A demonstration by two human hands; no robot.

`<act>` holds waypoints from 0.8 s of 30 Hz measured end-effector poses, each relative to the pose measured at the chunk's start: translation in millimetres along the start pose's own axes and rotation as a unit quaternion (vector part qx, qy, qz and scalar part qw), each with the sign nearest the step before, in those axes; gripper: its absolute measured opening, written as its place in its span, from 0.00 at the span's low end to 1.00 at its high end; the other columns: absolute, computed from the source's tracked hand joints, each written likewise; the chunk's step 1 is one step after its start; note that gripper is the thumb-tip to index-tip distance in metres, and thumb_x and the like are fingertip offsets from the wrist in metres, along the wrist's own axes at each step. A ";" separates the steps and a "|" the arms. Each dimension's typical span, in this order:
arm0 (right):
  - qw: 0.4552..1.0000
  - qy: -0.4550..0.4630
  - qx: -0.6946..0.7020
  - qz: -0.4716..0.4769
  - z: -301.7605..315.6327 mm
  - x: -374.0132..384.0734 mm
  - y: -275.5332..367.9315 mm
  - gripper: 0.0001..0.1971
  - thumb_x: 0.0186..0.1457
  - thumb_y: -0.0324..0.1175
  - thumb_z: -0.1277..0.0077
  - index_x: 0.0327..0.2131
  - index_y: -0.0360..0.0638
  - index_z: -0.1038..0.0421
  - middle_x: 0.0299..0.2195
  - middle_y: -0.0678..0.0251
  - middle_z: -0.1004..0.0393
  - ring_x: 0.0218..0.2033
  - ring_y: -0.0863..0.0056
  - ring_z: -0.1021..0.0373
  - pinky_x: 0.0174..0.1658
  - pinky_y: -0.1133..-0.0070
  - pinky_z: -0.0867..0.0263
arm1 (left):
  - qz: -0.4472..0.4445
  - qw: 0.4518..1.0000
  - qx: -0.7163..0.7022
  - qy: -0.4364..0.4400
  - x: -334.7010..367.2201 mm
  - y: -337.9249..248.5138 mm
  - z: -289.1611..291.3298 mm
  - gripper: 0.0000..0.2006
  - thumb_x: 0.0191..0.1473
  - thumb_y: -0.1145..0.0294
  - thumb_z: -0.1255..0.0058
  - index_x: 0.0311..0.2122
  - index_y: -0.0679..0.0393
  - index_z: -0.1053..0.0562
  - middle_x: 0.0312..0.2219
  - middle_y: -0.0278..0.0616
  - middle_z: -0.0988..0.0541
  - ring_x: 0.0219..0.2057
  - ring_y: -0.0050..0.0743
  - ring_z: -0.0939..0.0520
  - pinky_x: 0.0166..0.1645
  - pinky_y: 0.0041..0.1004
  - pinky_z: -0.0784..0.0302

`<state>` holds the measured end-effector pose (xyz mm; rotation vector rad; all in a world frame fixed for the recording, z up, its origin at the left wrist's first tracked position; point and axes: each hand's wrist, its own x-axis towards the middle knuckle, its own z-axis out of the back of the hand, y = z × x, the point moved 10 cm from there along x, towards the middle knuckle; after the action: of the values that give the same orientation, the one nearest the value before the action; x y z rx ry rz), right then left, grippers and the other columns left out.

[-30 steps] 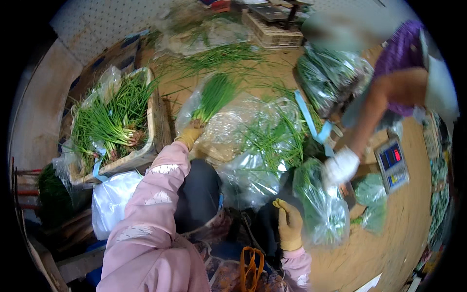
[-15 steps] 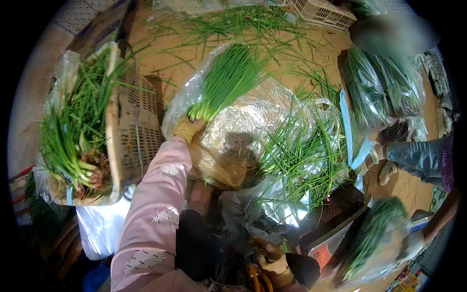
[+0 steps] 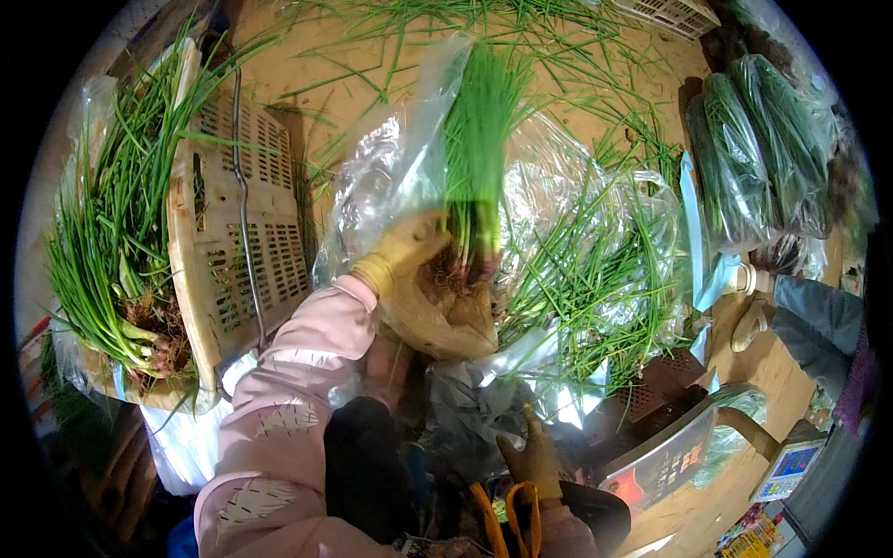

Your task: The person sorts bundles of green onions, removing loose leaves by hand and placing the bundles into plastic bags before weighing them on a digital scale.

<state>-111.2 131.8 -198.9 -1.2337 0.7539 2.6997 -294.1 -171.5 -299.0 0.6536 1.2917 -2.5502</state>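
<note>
A bunch of green onions stands root end toward me, its leaves smeared by motion. My left hand, in a yellow glove, is closed at the bunch's lower left side, near the roots. A clear plastic bag lies along the bunch's left side, and its crumpled end hangs below the roots. Low in the view is my gloved right hand, its fingers apart and nothing visible between them. Orange loop handles, like those of scissors, sit beside the right wrist; the rest of that tool is hidden.
A beige crate heaped with green onions stands at left. Loose green onion leaves lie on plastic at centre right. Bagged green onions, another person's leg and a scale are at right.
The bunch has swung right and more upright, with its roots nearer me. My left hand has shifted right. My right hand has risen slightly and its fingers have spread. A co-worker's hand at right has left view.
</note>
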 end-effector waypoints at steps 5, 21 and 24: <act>0.999 -0.032 -0.007 -0.028 -36.0 11.9 -39.1 0.36 0.41 0.42 0.45 0.52 0.39 0.47 0.45 0.49 0.37 0.46 0.56 0.39 0.47 0.70 0.41 | 0.216 0.958 0.056 -0.182 -8.1 105.8 45.2 0.28 0.43 0.50 0.49 0.46 0.59 0.34 0.35 0.51 0.27 0.37 0.40 0.26 0.43 0.29 0.31; 0.954 0.148 -0.253 0.056 -128.8 -10.8 -52.0 0.13 0.47 0.41 0.56 0.33 0.45 0.31 0.32 0.52 0.29 0.33 0.60 0.31 0.35 0.67 0.36 | 0.029 0.918 -0.309 -0.247 -75.5 -25.7 88.1 0.10 0.49 0.69 0.59 0.36 0.60 0.31 0.30 0.38 0.27 0.31 0.26 0.29 0.37 0.24 0.33; 0.960 0.054 -0.266 0.073 -132.7 -8.9 -76.3 0.11 0.48 0.40 0.59 0.29 0.47 0.28 0.28 0.57 0.27 0.31 0.62 0.30 0.31 0.70 0.34 | 0.031 0.883 -0.181 -0.432 -132.0 30.9 139.2 0.14 0.48 0.68 0.55 0.40 0.63 0.33 0.33 0.43 0.27 0.35 0.31 0.28 0.42 0.25 0.34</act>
<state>6.7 138.1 -296.7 -1.4814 0.1172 3.0987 -207.0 -303.6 -186.3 -0.4752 1.2724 -2.0141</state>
